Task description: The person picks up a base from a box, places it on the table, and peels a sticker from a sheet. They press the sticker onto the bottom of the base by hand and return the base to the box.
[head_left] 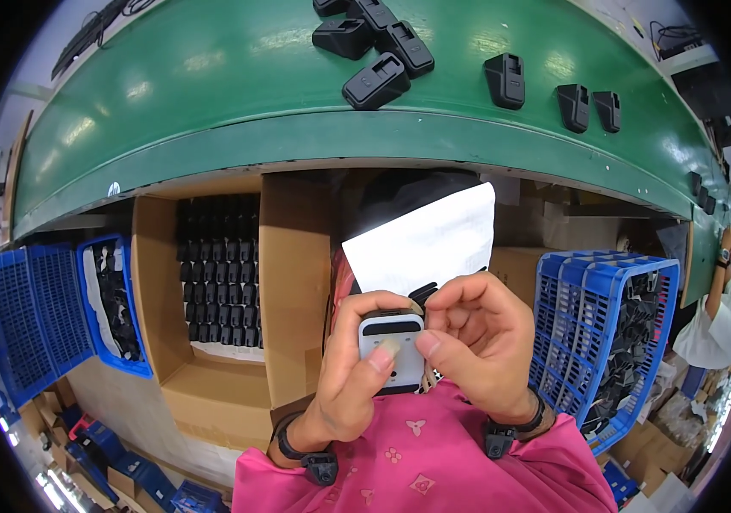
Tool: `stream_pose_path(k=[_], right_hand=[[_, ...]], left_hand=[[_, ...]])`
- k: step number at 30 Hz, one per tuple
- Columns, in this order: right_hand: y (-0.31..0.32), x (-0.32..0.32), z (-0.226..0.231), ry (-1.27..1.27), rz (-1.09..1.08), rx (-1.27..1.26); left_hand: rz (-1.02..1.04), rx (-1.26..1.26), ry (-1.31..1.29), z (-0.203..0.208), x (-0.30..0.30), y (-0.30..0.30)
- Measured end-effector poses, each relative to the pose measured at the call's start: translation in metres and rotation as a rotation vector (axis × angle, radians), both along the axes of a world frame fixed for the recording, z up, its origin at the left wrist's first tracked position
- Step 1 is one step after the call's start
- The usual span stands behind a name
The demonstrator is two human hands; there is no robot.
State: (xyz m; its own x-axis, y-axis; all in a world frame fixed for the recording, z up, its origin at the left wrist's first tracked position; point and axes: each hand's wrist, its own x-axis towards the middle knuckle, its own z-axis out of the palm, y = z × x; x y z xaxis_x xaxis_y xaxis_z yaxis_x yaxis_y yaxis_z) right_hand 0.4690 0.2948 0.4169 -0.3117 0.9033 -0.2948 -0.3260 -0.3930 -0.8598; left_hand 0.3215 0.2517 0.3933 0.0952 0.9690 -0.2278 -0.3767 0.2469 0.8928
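Observation:
Close to my body, my left hand is wrapped round a small rounded device with a pale grey face and a black band across its top. The left thumb lies across that face. At the device's right edge is my right hand, its fingers curled and the thumb tip against or very near the edge. Whether anything small sits in the right fingers is hidden. Just beyond both hands a white sheet or bag lies with dark marks near its lower edge.
A green bench spans ahead, with several black plastic housings on it. At left an open cardboard box holds rows of black parts, beside a blue bin. A blue crate of black parts stands right. A co-worker's arm shows far right.

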Motion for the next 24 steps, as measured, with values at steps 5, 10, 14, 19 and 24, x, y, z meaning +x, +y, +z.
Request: stream_pose_path(k=[5,10,14,19,24], right_hand=[[0.0,-0.002,0.001,-0.669,-0.007,0.619],[-0.003,-0.011,-0.001,-0.851,-0.062,0.826],[-0.005,-0.015,-0.002,-0.951,-0.088,0.914],[-0.006,-0.017,-0.001,-0.988,-0.107,0.922],[-0.005,-0.018,0.0,-0.875,-0.074,0.787]], left_hand=[[0.108,0.127,0.178,-0.001,0.001,0.002],[0.13,0.148,0.303,-0.003,0.002,0.003],[0.15,0.227,0.402,-0.007,0.0,0.003],[0.147,0.378,0.656,-0.013,-0.001,0.004],[0.141,0.411,0.714,-0.012,-0.002,0.004]])
